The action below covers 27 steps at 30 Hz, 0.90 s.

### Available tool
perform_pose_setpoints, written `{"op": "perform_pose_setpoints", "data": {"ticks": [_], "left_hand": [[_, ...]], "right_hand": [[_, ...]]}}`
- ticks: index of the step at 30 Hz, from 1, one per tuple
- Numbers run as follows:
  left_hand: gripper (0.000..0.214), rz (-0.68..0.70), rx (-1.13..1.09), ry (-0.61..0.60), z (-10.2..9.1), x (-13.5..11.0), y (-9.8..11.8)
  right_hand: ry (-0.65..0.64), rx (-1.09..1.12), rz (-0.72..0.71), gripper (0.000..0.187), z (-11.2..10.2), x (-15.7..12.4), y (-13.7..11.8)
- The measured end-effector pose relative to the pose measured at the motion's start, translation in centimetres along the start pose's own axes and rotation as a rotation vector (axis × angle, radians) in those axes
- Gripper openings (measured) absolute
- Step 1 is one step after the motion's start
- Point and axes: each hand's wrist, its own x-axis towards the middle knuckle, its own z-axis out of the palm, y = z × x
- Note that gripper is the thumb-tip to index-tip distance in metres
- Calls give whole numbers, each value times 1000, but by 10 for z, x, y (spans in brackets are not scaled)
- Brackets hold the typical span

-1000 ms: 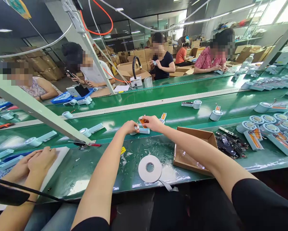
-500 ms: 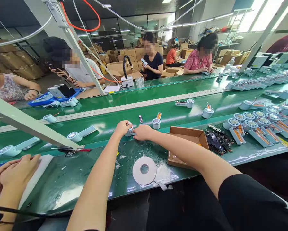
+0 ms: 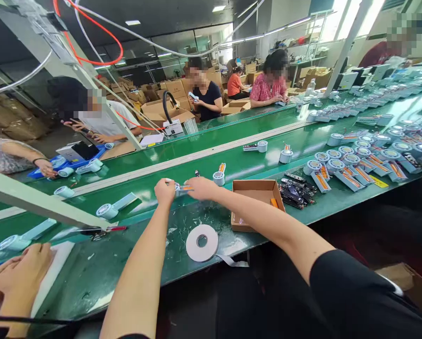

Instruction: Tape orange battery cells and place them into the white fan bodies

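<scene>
My left hand (image 3: 165, 192) is closed around the round head of a light-blue handheld fan (image 3: 177, 187), over the near edge of the green belt. An orange strip (image 3: 187, 187) shows along its handle, between my two hands. My right hand (image 3: 204, 189) is closed at the handle end, its fingertips over the strip and partly hidden. Just beyond lie a small dark circuit board (image 3: 197, 173) and another fan (image 3: 218, 176) with an orange strip. Below my hands, a roll of white tape (image 3: 202, 243) lies flat on the bench.
A cardboard box (image 3: 239, 228) holding an orange piece sits under my right forearm. Dark circuit boards (image 3: 297, 190) are heaped beside it, with rows of fans (image 3: 338, 165) further right. A slanted post (image 3: 55, 200) and a co-worker's hands (image 3: 23, 270) are at left.
The view has shifted, so most things appear further left. The orange strip on the held fan now shows between my hands, and my right hand lies further along the handle.
</scene>
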Motion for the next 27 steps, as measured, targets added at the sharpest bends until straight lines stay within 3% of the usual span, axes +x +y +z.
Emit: {"op": "perform_pose_setpoints", "data": {"ticks": [3,6,8,10,11,13,15,17,20,22,24,27], "left_hand": [[36,-17,-23,72,1,-18,1],[34,93,-59,38,-2,-69,-6],[43,255,-71,-68,-8,-119,-24],[53,594,3,-311,-17,-172,-49],[58,691,78,-364,-22,-195,-61],[44,796,192,-344,-31,-228,-73],[26,826,253,-275,-36,-242,-71],[22,855,273,-301,-36,-241,-58],[42,874,280,-418,-33,-231,-39],[35,886,277,-443,-32,-229,-30],[27,914,244,-380,-34,-234,-21],[32,948,152,-134,-40,-245,1]], "right_hand": [[92,61,-104,38,-14,-61,18],[216,230,-173,30,-22,-158,44],[262,319,-74,25,-17,-233,63],[279,400,98,24,-4,-304,77],[330,456,198,23,5,-333,81],[445,563,360,21,21,-373,81],[540,650,430,19,33,-384,70],[569,710,387,19,38,-372,55],[510,770,263,20,39,-337,34],[444,849,248,22,40,-319,23],[361,975,298,28,43,-308,14],[222,1133,366,52,52,-299,-2]]}}
